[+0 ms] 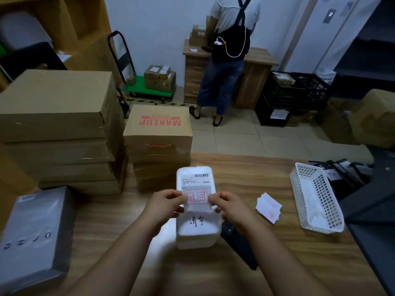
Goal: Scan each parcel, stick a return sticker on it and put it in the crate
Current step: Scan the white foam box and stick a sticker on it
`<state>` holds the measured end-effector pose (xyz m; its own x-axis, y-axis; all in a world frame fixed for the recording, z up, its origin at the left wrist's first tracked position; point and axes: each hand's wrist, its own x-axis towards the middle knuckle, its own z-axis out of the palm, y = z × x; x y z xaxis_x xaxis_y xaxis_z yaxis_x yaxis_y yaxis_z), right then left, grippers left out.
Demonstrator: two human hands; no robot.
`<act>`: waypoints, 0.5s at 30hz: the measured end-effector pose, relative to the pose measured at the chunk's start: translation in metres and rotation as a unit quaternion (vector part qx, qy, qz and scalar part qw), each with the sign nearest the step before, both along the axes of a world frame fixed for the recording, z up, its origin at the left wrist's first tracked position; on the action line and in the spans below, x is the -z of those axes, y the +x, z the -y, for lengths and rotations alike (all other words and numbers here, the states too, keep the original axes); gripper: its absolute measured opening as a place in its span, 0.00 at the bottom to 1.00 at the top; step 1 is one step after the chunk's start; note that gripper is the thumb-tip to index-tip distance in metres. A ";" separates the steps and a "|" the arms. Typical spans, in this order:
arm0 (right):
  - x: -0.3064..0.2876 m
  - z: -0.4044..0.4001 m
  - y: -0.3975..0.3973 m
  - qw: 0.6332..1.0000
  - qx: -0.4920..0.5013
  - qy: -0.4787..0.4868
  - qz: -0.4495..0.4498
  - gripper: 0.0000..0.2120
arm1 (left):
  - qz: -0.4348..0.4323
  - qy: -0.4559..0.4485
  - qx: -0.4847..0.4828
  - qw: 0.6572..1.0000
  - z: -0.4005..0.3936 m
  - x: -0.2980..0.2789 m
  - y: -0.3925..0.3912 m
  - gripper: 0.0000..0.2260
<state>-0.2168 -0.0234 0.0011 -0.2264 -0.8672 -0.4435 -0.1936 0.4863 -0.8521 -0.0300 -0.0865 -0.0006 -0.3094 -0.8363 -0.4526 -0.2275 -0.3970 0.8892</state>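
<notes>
A white parcel lies on the wooden table in front of me, with a barcode label at its far end and black handwriting near its middle. Above it I hold a return sticker with a red frame and red characters. My left hand pinches the sticker's left edge and my right hand pinches its right edge. A dark scanner lies on the table just right of the parcel, partly under my right forearm. A white perforated crate stands at the right.
A small pile of return stickers lies between the parcel and the crate. A grey wrapped parcel sits at the left. Stacked cardboard boxes rise beyond the table's left. A person stands at a far desk; black crates stand on the floor.
</notes>
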 end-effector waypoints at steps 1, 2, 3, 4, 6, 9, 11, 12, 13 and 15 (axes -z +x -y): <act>0.001 -0.001 -0.001 1.000 0.010 0.004 -0.008 0.11 | -0.005 0.000 -0.013 1.000 -0.003 0.002 -0.002 0.06; 0.003 -0.002 -0.004 1.000 0.028 0.007 -0.010 0.12 | -0.011 0.006 -0.032 0.999 -0.005 0.006 -0.004 0.09; 0.005 -0.002 -0.009 0.999 0.050 0.008 -0.005 0.12 | -0.014 0.009 -0.053 0.998 -0.007 0.010 -0.005 0.13; 0.007 -0.004 -0.014 0.998 0.069 0.010 0.002 0.12 | -0.001 -0.005 -0.069 0.998 -0.009 0.015 -0.005 0.15; 0.011 -0.009 -0.024 0.996 0.079 0.023 0.023 0.12 | 0.095 -0.094 -0.055 0.989 -0.012 0.028 -0.002 0.15; 0.020 -0.021 -0.030 0.996 0.050 0.067 0.038 0.12 | 0.287 -0.212 0.082 0.931 -0.023 0.044 0.001 0.19; 0.025 -0.028 -0.025 0.993 0.046 0.078 0.069 0.12 | 0.313 -0.204 0.119 0.920 -0.033 0.048 -0.001 0.22; 0.027 -0.031 -0.022 0.993 0.042 0.078 0.081 0.11 | 0.306 -0.196 0.114 0.925 -0.036 0.050 -0.002 0.23; 0.031 -0.032 -0.021 0.993 0.033 0.075 0.083 0.09 | 0.296 -0.197 0.105 0.929 -0.038 0.051 -0.002 0.23; 0.037 -0.032 -0.020 0.996 0.022 0.063 0.065 0.09 | 0.292 -0.198 0.099 0.931 -0.041 0.051 -0.002 0.23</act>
